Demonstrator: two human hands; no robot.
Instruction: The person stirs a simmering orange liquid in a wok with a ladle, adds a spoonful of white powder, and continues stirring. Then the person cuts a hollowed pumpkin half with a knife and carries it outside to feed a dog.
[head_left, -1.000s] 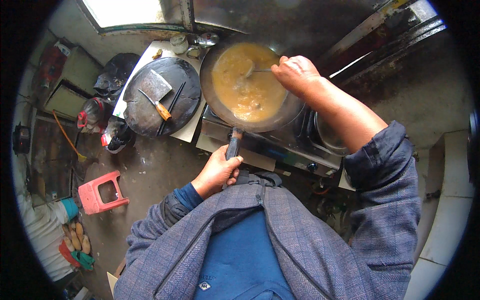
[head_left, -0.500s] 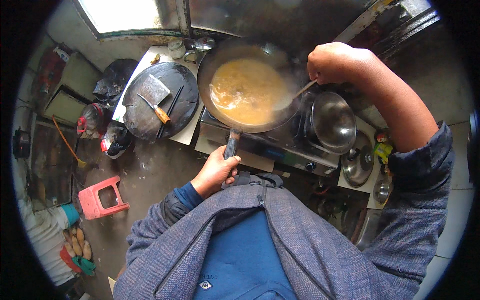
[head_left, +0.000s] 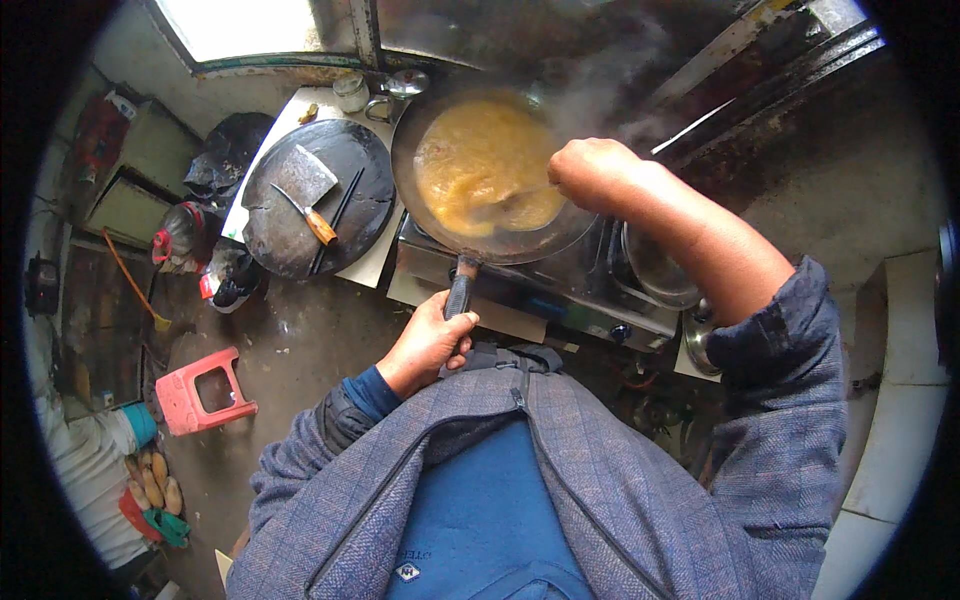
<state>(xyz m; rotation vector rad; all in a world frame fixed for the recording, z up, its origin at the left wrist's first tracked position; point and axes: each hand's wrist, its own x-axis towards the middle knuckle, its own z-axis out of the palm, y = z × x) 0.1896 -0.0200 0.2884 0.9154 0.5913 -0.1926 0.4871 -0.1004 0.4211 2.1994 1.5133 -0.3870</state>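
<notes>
Steel stove [head_left: 572, 310] bears a wok [head_left: 562, 239] of broth [head_left: 468, 165], likely heavy and sloshy, best held by the handle [head_left: 459, 293] left fingers [head_left: 461, 327] grip; right fingers' [head_left: 567, 165] hold is unclear.

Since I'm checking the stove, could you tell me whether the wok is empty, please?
Partly full: the wok holds yellowish liquid, well short of brimming.

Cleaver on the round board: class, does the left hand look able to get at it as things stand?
Probably not without letting go: the left hand is closed around the wok handle. Nothing else seems to stand between the hand and the cleaver.
</notes>
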